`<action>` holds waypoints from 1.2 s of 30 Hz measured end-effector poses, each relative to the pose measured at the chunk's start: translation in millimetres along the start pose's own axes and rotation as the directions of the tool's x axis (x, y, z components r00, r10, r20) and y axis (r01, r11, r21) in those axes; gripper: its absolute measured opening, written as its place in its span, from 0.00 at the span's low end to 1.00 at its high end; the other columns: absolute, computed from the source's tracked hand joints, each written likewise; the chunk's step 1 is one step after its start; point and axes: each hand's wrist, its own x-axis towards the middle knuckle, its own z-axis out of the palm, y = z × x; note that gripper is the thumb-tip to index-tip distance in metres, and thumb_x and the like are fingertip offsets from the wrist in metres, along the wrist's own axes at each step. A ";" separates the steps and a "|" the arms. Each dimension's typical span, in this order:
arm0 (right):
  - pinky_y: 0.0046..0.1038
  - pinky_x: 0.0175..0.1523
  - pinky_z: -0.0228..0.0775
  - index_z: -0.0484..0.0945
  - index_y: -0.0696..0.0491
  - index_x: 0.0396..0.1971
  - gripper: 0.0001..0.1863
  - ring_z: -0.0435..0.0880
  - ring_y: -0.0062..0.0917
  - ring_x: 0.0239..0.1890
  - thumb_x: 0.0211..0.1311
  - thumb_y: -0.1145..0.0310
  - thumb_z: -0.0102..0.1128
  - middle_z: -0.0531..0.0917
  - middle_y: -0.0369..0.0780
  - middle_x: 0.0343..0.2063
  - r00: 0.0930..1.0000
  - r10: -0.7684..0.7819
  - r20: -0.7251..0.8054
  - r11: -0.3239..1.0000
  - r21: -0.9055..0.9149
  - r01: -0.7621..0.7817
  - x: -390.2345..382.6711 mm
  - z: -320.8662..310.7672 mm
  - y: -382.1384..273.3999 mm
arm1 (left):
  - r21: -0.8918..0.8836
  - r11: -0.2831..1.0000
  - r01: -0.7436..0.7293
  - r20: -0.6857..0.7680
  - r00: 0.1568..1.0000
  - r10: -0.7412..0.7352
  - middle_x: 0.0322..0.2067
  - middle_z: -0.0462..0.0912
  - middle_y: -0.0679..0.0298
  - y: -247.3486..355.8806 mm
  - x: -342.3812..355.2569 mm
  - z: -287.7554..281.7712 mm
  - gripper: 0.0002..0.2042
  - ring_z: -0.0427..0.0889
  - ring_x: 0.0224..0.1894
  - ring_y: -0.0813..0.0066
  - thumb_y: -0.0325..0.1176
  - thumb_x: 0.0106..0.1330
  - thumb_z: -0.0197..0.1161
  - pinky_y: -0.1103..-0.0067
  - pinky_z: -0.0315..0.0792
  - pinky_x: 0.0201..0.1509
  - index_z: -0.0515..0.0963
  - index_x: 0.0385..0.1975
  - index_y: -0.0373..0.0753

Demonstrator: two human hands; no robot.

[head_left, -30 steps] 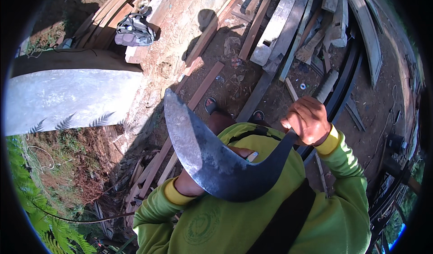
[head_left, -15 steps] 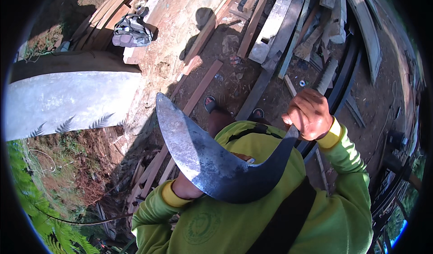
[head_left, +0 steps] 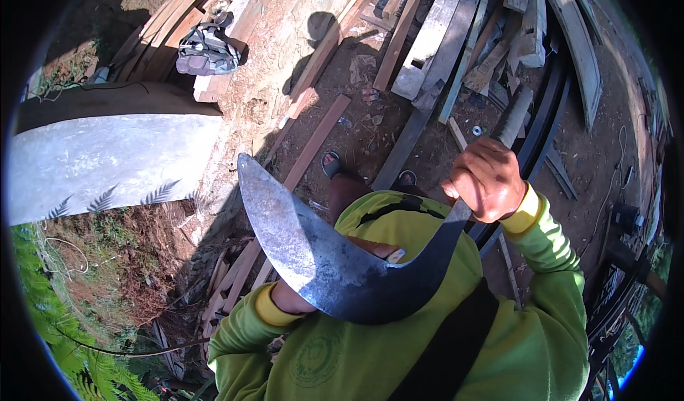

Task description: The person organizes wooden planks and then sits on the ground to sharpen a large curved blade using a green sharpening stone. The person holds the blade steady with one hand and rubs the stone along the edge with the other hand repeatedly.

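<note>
My right hand (head_left: 486, 178) is closed around the lower end of the grey handle of a large, broad curved machete (head_left: 335, 269). The handle sticks out past my fist, up and to the right. The crescent blade lies across the front of my body, its rounded tip pointing to the upper left. My left hand (head_left: 376, 247) is behind the blade and mostly hidden. One digit shows over the inner curve with something pale at its end, perhaps a nail. Whether that hand holds anything is hidden.
Several wooden planks and beams (head_left: 434, 41) lie on the dirt ground ahead. Dark curved bars (head_left: 543, 134) run along the right. A grey and black bag (head_left: 206, 50) rests on boards at the far left, beyond a pale slab (head_left: 114, 155). Green fronds (head_left: 64, 315) stand at the lower left.
The blade's tip has swung slightly left and down, while my right hand keeps its grip. More of my left digit shows over the inner curve.
</note>
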 end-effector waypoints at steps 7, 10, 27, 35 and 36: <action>0.27 0.21 0.63 0.68 0.55 0.10 0.14 0.71 0.26 0.15 0.28 0.68 0.66 0.67 0.36 0.13 0.999 -0.037 0.005 0.996 -0.084 0.037 -2.2 -2.2 4.7 | -0.042 0.998 -0.047 -0.083 0.996 0.043 0.43 0.78 0.52 2.7 -4.1 3.3 0.15 0.75 0.40 0.73 0.27 0.63 0.55 0.79 0.66 0.47 0.71 0.49 0.28; 0.27 0.22 0.63 0.69 0.54 0.11 0.13 0.71 0.26 0.16 0.28 0.68 0.66 0.67 0.36 0.14 0.999 -0.037 0.009 0.997 -0.065 0.037 -0.5 -1.0 3.7 | -0.028 0.996 -0.085 -0.122 0.989 0.081 0.42 0.78 0.52 -0.3 1.3 4.8 0.15 0.75 0.39 0.74 0.27 0.63 0.55 0.80 0.65 0.44 0.71 0.49 0.28; 0.26 0.21 0.61 0.71 0.53 0.14 0.10 0.71 0.24 0.16 0.30 0.68 0.65 0.66 0.34 0.13 0.999 -0.030 0.030 1.000 0.006 0.030 -2.8 3.1 0.7 | -0.010 1.000 -0.019 0.056 0.998 0.019 0.37 0.79 0.51 -2.2 -5.2 9.0 0.15 0.73 0.28 0.78 0.25 0.63 0.54 0.83 0.62 0.31 0.71 0.49 0.28; 0.25 0.22 0.61 0.73 0.50 0.16 0.08 0.70 0.23 0.16 0.30 0.69 0.63 0.67 0.33 0.14 1.000 -0.026 0.003 1.000 0.004 0.026 0.4 0.3 -1.8 | -0.024 0.999 -0.022 0.061 0.998 0.024 0.34 0.80 0.50 -1.2 -8.4 9.6 0.15 0.72 0.23 0.80 0.24 0.63 0.54 0.85 0.61 0.25 0.71 0.49 0.28; 0.25 0.22 0.61 0.73 0.49 0.16 0.08 0.70 0.23 0.16 0.30 0.69 0.63 0.67 0.33 0.14 1.000 -0.026 0.006 1.000 0.008 0.026 1.2 -0.5 -1.6 | -0.034 0.999 -0.027 0.058 0.998 0.029 0.34 0.80 0.50 0.1 -8.6 8.4 0.15 0.71 0.22 0.80 0.24 0.63 0.54 0.85 0.61 0.24 0.71 0.49 0.28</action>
